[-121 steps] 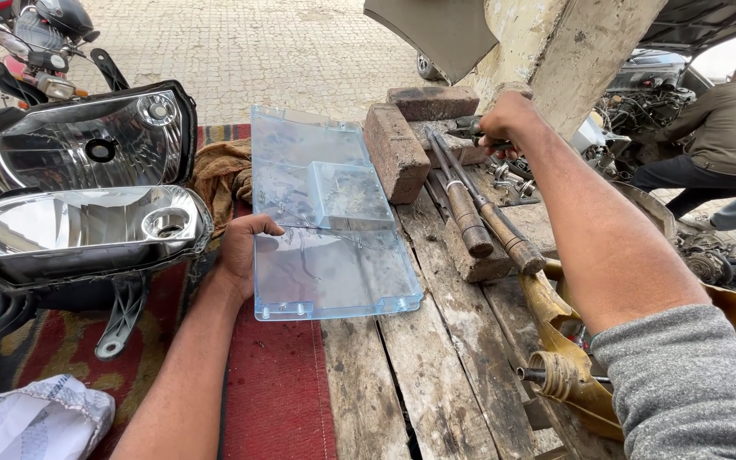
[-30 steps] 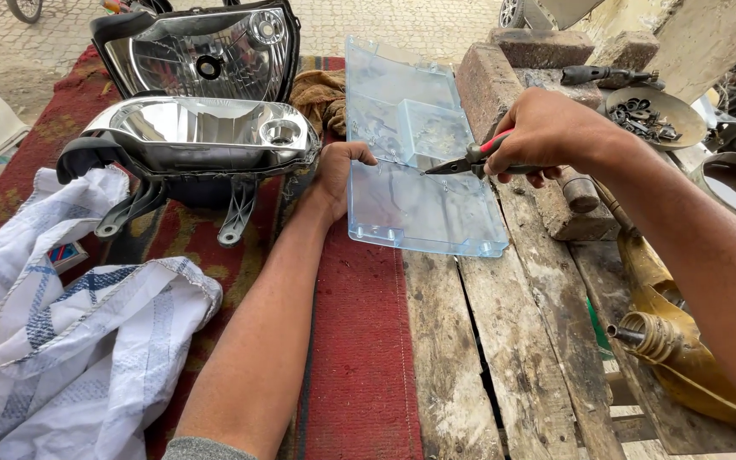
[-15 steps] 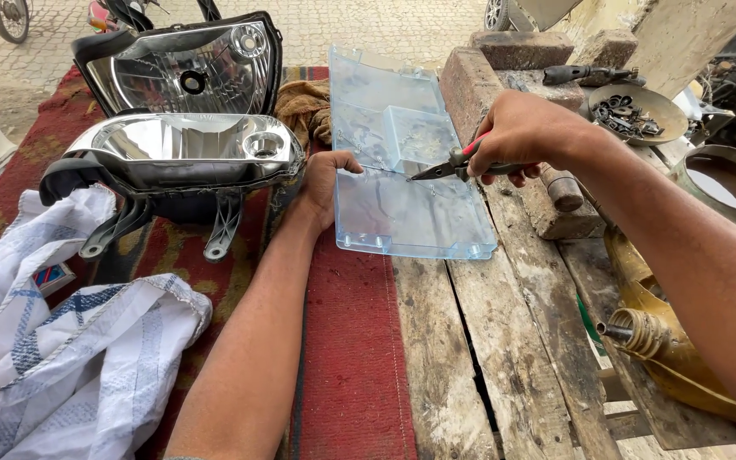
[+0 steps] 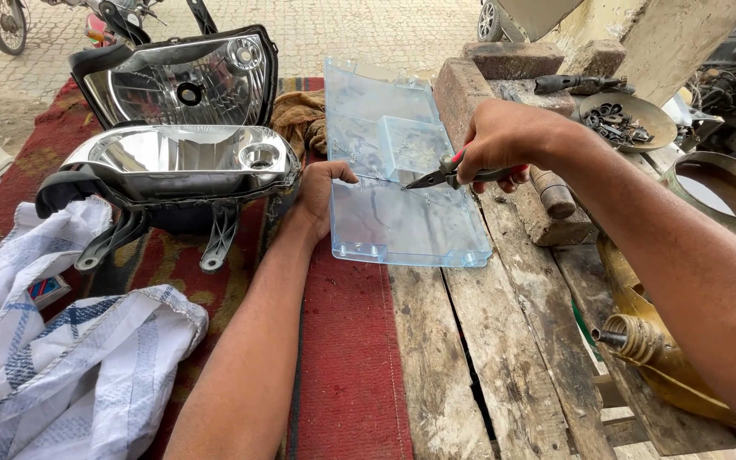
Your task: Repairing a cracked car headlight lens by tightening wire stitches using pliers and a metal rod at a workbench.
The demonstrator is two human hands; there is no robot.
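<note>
While the clear blue plastic tray lies flat on the wooden plank surface, I press my left hand against its left edge, fingers curled on the rim, thumb laid over the top; that hand pins the tray rather than closing round it; my right hand is clamped on the red handles of a pair of needle-nose pliers, whose tips point left and sit over the middle of the tray, just beside its small raised compartment; I cannot tell whether the tips touch the plastic. The tray's left portion overlaps the red patterned cloth; to the left of my left hand rests a chrome headlight reflector, with a second headlight unit upright behind it; a white woven sack lies crumpled at lower left; a hammer lies on a wooden block under my right hand; a metal dish of small parts sits further right.
</note>
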